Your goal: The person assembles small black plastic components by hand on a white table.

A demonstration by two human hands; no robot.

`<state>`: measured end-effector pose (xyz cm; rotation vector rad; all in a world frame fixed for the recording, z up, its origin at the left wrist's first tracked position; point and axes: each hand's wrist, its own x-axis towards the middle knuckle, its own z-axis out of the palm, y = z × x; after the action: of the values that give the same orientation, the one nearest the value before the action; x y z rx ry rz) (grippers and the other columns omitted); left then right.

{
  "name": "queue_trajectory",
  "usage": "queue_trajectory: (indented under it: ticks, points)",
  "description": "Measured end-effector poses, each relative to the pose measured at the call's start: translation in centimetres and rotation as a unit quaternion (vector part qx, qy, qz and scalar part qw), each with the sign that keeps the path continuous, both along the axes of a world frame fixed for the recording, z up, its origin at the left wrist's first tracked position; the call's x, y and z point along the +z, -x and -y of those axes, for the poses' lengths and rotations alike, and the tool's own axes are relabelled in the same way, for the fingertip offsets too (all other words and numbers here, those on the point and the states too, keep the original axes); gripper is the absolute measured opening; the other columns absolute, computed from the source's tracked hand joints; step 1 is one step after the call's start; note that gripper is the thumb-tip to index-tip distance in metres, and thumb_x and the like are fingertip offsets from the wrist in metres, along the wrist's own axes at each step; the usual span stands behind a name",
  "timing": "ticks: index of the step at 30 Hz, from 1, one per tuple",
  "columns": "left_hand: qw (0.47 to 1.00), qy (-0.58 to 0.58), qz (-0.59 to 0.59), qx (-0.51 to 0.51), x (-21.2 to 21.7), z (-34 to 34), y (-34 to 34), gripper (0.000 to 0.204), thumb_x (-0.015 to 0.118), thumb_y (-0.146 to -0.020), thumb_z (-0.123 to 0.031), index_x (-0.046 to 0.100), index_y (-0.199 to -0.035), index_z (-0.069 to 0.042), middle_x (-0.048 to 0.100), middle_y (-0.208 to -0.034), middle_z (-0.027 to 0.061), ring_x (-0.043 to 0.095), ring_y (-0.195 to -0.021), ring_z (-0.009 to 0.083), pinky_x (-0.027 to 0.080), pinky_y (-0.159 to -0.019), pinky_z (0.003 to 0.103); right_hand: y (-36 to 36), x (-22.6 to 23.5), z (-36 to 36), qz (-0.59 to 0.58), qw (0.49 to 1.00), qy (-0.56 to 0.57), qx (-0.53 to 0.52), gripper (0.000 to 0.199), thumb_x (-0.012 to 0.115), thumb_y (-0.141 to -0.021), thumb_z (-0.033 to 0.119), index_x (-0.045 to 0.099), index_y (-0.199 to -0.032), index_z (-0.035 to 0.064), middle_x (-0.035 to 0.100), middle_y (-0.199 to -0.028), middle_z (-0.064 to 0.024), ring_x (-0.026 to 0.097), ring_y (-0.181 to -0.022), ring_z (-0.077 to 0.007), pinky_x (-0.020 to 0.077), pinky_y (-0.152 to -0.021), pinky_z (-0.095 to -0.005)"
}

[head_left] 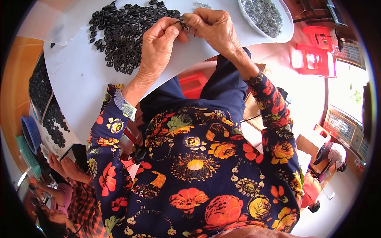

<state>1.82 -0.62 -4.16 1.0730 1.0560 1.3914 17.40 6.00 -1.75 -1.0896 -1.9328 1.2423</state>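
Note:
My left hand (159,40) is closed in a pinch at the far side of the table, with a small black plastic part (182,23) between thumb and fingertips. Close against it, my right hand (214,31) pinches with thumb and forefinger. Whatever those right fingertips hold is hidden or too small to name. Left of my hands, a wide pile of small black plastic parts with holes (125,37) is spread over the white tabletop (81,75). Beyond my right hand lie a few tiny silvery pieces (202,5).
A round white tray (286,35) full of small silvery pieces stands right of my hands. More black parts (39,85) lie at the left, near a blue basket (31,134). Another person's hands (67,168) are at lower left. Red stools (315,59) stand at right.

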Motion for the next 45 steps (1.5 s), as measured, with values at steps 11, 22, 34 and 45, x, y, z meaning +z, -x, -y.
queue_trajectory:
  ticks: [11, 22, 34, 45]
  points:
    - [1.000, -0.010, -0.010, 0.004, 0.0, -0.3, -0.1, 0.013, 0.051, -0.091, -0.010, 0.059, -0.088, 0.000, 0.061, -0.071, 0.0015, 0.053, -0.069, 0.0051, 0.043, -0.066, 0.020, 0.7, 0.9, 0.0, 0.013, 0.994, -0.108, 0.024, 0.014, 0.064, -0.084, 0.015, 0.066, -0.084, 0.0015, 0.064, -0.064, -0.0051, 0.058, -0.058, -0.0086, 0.0469, -0.055, -0.0246]
    - [0.999, -0.008, -0.050, -0.005, -0.1, 0.0, 0.6, 0.017, 0.051, -0.095, -0.018, 0.060, -0.096, -0.004, 0.059, -0.074, -0.0002, 0.051, -0.066, 0.0044, 0.042, -0.062, 0.018, 1.1, -1.4, 1.3, -0.175, 0.984, 0.025, -0.007, 0.013, 0.064, -0.086, 0.011, 0.061, -0.087, -0.0015, 0.062, -0.069, -0.0020, 0.055, -0.064, -0.0048, 0.0460, -0.058, -0.0210]
    - [0.752, -0.185, -0.632, -0.027, 4.3, -8.4, 7.7, 0.014, 0.056, -0.081, -0.007, 0.057, -0.094, -0.003, 0.052, -0.078, 0.0105, 0.049, -0.083, 0.0295, 0.043, -0.077, 0.039, 0.4, -0.3, 1.6, -0.211, 0.967, 0.142, 0.010, 0.012, 0.058, -0.086, 0.006, 0.060, -0.094, -0.0031, 0.060, -0.080, -0.0017, 0.054, -0.070, -0.0056, 0.0464, -0.068, -0.0198]
    - [0.748, -0.264, -0.608, 0.010, 2.3, -9.5, 7.6, 0.017, 0.056, -0.078, -0.004, 0.058, -0.095, -0.004, 0.051, -0.081, 0.0109, 0.052, -0.081, 0.0258, 0.045, -0.074, 0.035, 0.3, -1.2, 1.4, -0.214, 0.974, 0.070, 0.011, 0.020, 0.059, -0.087, 0.009, 0.066, -0.103, -0.0015, 0.062, -0.079, 0.0003, 0.052, -0.070, -0.0043, 0.0468, -0.066, -0.0203]
